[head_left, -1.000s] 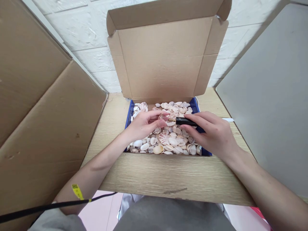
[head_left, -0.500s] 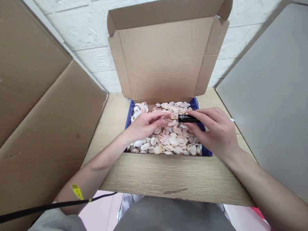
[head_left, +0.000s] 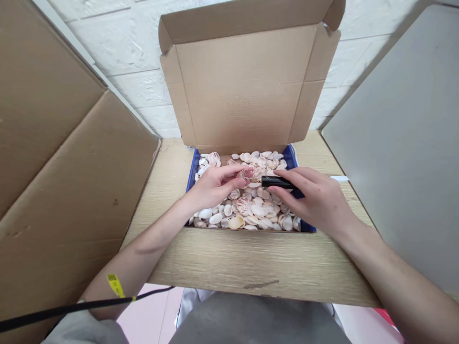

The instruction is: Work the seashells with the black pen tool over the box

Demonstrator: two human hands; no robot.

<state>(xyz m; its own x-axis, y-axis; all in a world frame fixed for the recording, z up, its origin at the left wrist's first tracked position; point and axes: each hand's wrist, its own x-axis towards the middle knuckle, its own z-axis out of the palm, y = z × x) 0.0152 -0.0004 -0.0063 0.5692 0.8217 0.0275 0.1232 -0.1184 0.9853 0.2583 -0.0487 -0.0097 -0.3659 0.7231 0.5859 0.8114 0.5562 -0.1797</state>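
My left hand (head_left: 218,185) pinches a small brownish patterned shell (head_left: 245,175) between thumb and fingertips, above the box of shells. From the right, my right hand (head_left: 315,198) grips a black cylindrical handle (head_left: 274,181) with a thin gold-coloured tip pointing left. That tip is at the shell's right side; whether it touches is too small to tell. Below both hands, many white and cream seashells (head_left: 258,210) fill a shallow box with blue side walls (head_left: 192,169). A red-striped scallop shell (head_left: 244,206) lies near the middle.
The box's cardboard lid (head_left: 244,86) stands open at the back against a white brick wall. Tall cardboard (head_left: 89,157) rises at the left and a grey panel (head_left: 401,143) at the right. A white object (head_left: 340,178) lies beyond my right hand. A black cable (head_left: 64,309) crosses at lower left.
My right hand has shifted slightly left and down with the black handle, which tilts a little more. More of the white object at the right shows. My left hand has barely moved.
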